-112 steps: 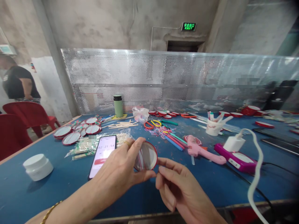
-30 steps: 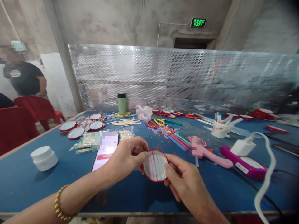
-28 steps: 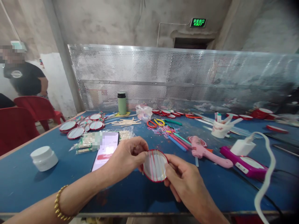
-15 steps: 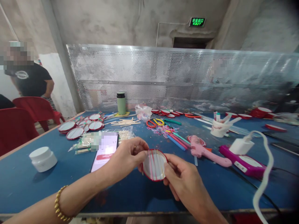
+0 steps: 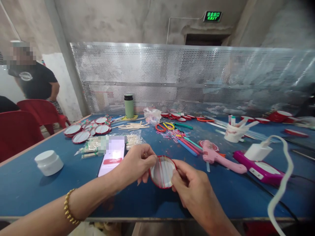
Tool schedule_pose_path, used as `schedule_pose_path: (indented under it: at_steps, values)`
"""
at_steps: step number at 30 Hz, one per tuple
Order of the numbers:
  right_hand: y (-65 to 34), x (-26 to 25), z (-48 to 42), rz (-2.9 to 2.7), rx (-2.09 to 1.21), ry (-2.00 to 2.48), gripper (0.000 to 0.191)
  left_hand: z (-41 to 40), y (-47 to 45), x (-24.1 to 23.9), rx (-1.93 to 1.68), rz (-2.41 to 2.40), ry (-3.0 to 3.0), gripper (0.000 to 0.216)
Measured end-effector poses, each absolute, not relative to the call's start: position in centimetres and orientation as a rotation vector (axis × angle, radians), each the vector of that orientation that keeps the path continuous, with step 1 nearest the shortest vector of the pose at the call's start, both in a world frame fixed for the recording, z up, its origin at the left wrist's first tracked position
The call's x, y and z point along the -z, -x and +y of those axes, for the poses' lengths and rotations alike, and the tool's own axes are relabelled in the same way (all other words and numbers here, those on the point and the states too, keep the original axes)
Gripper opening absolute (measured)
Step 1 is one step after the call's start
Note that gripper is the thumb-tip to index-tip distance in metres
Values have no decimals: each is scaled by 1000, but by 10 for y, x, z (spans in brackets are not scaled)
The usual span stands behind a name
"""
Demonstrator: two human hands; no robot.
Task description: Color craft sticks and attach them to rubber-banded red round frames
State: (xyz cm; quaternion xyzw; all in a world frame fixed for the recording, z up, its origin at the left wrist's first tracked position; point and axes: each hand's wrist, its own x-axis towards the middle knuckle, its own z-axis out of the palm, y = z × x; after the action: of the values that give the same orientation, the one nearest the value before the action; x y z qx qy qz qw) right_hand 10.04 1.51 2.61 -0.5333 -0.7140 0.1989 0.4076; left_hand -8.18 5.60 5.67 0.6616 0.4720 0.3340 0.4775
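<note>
Head view: right fingers [image 5: 176,181] grip a red-rimmed disc [image 5: 162,173], left fingers [image 5: 150,160] seemingly pinching its edge.

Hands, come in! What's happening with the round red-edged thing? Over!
Right hand gripping red-rimmed disc, right side. Left hand pinched at its upper-left rim. Disc tilted over table. Phone close by, partly hidden behind left hand.
</note>
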Motion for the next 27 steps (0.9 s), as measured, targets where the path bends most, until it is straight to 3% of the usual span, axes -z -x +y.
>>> schedule_pose_path:
  at_steps: [27]
  values:
    - [-101, -31, 12, -1676, -679, 1335, 31, 55, 81, -58, -849, 1041, -1579, 8]
